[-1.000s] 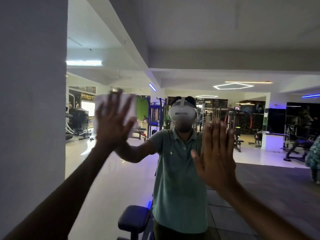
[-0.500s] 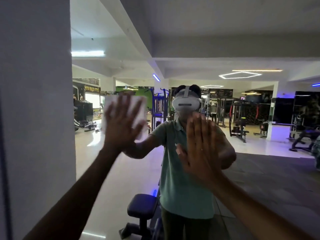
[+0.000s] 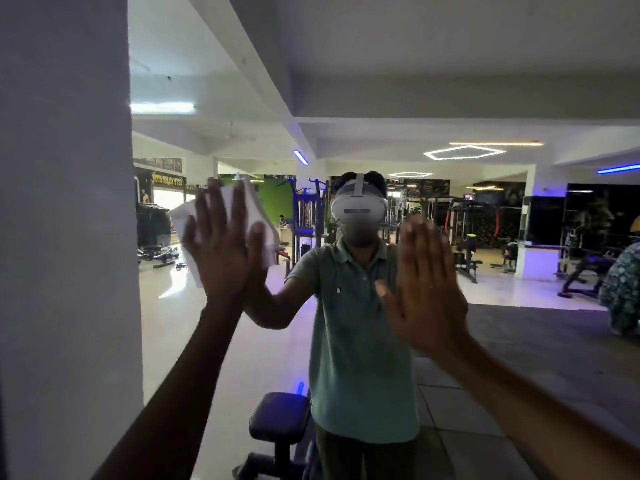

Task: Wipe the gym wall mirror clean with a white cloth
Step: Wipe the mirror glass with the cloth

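Note:
The wall mirror [image 3: 398,84] fills most of the view and reflects me and the gym. My left hand [image 3: 223,247] is raised with straight spread fingers and presses a white cloth [image 3: 258,216] flat against the glass at left of centre. The cloth shows crumpled around and above the fingers. My right hand [image 3: 427,289] is flat against the mirror at right of centre, fingers straight and together, holding nothing.
A plain white pillar [image 3: 65,220] borders the mirror on the left. A dark padded bench [image 3: 280,419] stands low in the reflection beside me. Gym machines [image 3: 308,216] and a patterned figure [image 3: 621,285] at the right edge appear in the reflection.
My left hand has slid the cloth rightward across the glass, and the cloth has bunched from a flat sheet. My right hand stays flat on the mirror.

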Tool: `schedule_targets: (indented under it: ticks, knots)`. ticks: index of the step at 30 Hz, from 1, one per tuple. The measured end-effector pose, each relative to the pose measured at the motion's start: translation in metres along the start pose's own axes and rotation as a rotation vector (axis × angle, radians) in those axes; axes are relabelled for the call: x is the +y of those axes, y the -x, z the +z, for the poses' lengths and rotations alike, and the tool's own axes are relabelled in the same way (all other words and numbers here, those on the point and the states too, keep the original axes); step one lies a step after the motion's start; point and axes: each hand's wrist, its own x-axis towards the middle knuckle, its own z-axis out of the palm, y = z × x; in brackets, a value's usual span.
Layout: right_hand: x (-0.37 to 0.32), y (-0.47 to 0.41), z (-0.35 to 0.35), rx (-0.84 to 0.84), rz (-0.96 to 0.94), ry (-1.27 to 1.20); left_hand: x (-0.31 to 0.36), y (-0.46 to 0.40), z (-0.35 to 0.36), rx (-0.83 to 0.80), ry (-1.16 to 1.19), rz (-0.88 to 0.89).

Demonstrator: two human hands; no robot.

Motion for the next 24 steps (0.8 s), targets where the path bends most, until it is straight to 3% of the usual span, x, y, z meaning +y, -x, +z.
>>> schedule_targets:
  ticks: [2, 4, 6, 8, 10, 12, 16, 18, 20, 22, 24]
  knots:
    - [0.031, 0.008, -0.008, 0.005, -0.023, 0.083, 0.026, -0.006, -0.002, 0.05, -0.002, -0.235]
    - [0.045, 0.012, -0.01, 0.018, -0.058, 0.12, 0.072, -0.005, -0.001, 0.071, 0.006, -0.324]
    - [0.044, 0.012, -0.008, 0.03, -0.054, 0.108, 0.126, 0.013, 0.002, 0.013, 0.041, -0.11]
    - [0.041, 0.011, -0.008, 0.026, -0.052, 0.105, 0.167, 0.036, 0.004, -0.075, 0.087, 0.263]
    - [0.043, 0.012, -0.009, 0.023, -0.049, 0.09, 0.169, 0.03, 0.005, -0.102, 0.125, 0.536]
    - [0.044, 0.013, -0.009, 0.037, -0.045, 0.075, 0.135, 0.0, 0.008, -0.073, 0.102, 0.593]
    - [0.042, 0.013, -0.007, 0.044, -0.043, 0.071, 0.056, -0.055, 0.002, 0.083, 0.013, 0.02]
    - [0.042, 0.014, -0.007, 0.047, -0.037, 0.067, 0.062, -0.061, -0.001, 0.13, 0.011, -0.224]
    - [0.041, 0.014, -0.008, 0.056, -0.037, 0.067, 0.1, -0.053, -0.002, 0.118, 0.02, -0.324]
    - [0.041, 0.014, -0.009, 0.054, -0.038, 0.074, 0.147, -0.026, 0.002, 0.046, 0.018, -0.102]
    - [0.041, 0.014, -0.009, 0.043, -0.043, 0.079, 0.173, 0.004, 0.005, -0.046, 0.058, 0.28]
